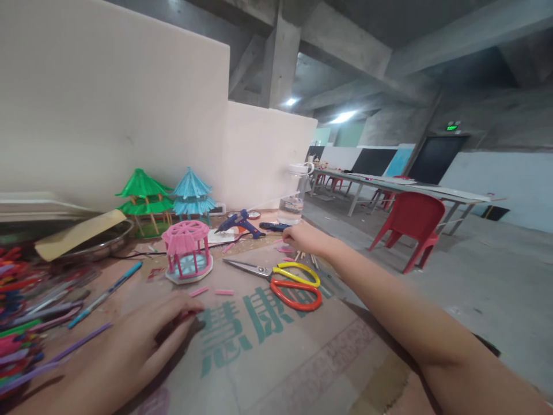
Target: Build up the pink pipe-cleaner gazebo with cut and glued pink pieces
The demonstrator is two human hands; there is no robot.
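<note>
Two hands work the bench: the left hand [142, 340] lies flat and released at lower left, the right hand [302, 237] at mid-frame closes on thin sticks [307, 257] beside the scissors [280, 278]. Reaching near the glue gun [240, 223] risks a burn or toppling the pink pavilion [187, 251].

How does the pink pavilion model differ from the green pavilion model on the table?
The pink pavilion model has one rounded, dome-like roof, while the green pavilion model has two pointed, tiered roofs. The pink one stands nearer, out on the cardboard sheet between the left hand and the right hand; the green one stands farther back by the white wall. Both stand upright on thin posts.
</note>
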